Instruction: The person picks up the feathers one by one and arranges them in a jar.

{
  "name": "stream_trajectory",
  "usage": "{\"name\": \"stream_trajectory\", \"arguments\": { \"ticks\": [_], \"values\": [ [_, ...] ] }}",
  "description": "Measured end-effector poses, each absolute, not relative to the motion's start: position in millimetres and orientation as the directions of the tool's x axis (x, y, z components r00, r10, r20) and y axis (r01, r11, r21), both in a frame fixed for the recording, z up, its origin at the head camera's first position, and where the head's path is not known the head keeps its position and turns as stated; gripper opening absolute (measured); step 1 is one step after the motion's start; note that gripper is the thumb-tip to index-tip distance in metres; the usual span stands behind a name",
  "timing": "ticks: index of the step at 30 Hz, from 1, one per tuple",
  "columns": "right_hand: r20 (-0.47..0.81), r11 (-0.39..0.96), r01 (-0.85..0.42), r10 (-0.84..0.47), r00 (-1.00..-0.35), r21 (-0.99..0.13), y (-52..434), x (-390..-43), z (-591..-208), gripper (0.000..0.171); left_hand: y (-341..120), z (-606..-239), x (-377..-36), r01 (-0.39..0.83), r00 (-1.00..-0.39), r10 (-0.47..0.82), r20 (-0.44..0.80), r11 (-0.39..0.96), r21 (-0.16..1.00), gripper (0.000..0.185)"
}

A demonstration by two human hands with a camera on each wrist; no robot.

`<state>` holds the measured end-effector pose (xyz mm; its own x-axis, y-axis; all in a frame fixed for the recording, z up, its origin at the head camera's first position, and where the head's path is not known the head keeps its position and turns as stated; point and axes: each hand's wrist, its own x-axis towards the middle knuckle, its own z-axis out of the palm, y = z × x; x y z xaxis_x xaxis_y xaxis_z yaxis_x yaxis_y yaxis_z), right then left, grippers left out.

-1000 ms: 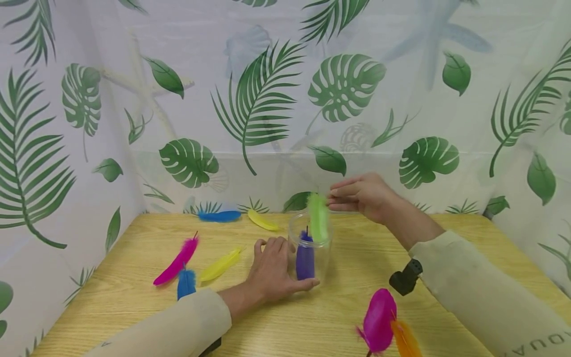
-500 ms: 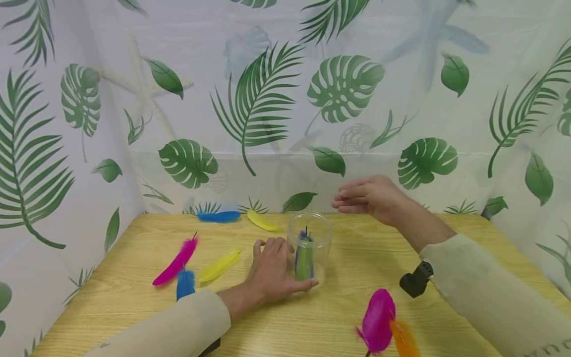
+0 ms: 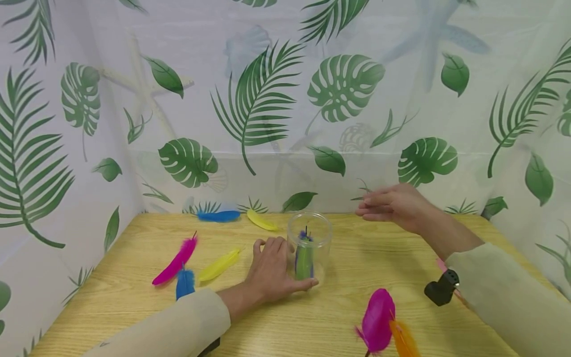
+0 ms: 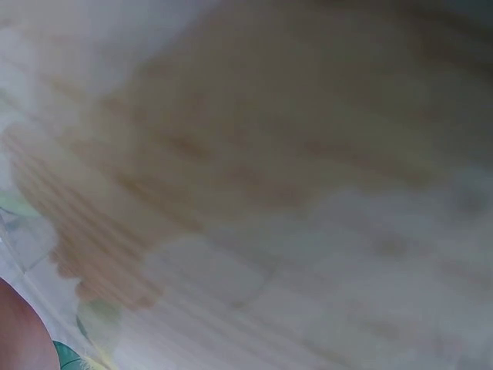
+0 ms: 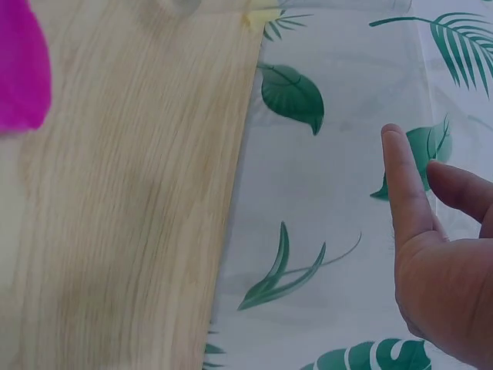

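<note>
Jar steadied on the table, free hand hovering empty

The left hand [image 3: 272, 270] curls round the clear jar [image 3: 309, 247] at mid-table, bracing it upright so the green feather [image 3: 305, 260] and purple feather [image 3: 300, 237] stand inside. The right hand [image 3: 392, 206] hangs above the far right of the table [image 3: 357, 317], fingers relaxed and holding nothing. Loose feathers lie left of the jar; a magenta feather [image 3: 378, 320] sits near.
</note>
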<state>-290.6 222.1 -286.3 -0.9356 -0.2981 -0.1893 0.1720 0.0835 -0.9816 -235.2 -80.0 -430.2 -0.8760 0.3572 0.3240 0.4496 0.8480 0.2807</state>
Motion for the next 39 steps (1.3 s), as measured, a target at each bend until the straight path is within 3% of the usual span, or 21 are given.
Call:
{"name": "stream_trajectory", "arguments": {
  "ticks": [6,13,16,22,27,39],
  "values": [
    [-0.205,0.084,0.188,-0.288,-0.936,-0.979,240.6,-288.8,-290.8,0.042,-80.1,-431.7,-234.9,0.458,-0.87,0.358,0.339,0.842,0.285,0.077],
    [-0.214,0.091,0.196,-0.287,-0.934,-0.976,263.4,-285.5,-296.1,0.009,-80.4,-431.1,-235.1,0.453,-0.873,0.357,0.332,0.847,0.277,0.077],
    [-0.235,0.108,0.213,-0.278,-0.931,-0.971,272.6,-284.6,-298.5,0.007,-80.2,-430.9,-235.1,0.448,-0.876,0.356,0.324,0.849,0.279,0.077],
    [-0.279,0.13,0.253,-0.25,-0.927,-0.959,287.9,-283.7,-304.7,0.013,-80.0,-430.9,-235.4,0.449,-0.876,0.356,0.326,0.848,0.282,0.076],
    [-0.291,0.106,0.273,-0.24,-0.926,-0.956,301.6,-283.7,-311.1,0.008,-80.1,-431.3,-235.7,0.447,-0.878,0.356,0.322,0.849,0.28,0.077],
    [-0.317,0.091,0.304,-0.222,-0.922,-0.948,339.4,-281.9,-326.4,0.021,-80.4,-431.5,-235.4,0.445,-0.879,0.353,0.32,0.849,0.285,0.078]
  ]
}}
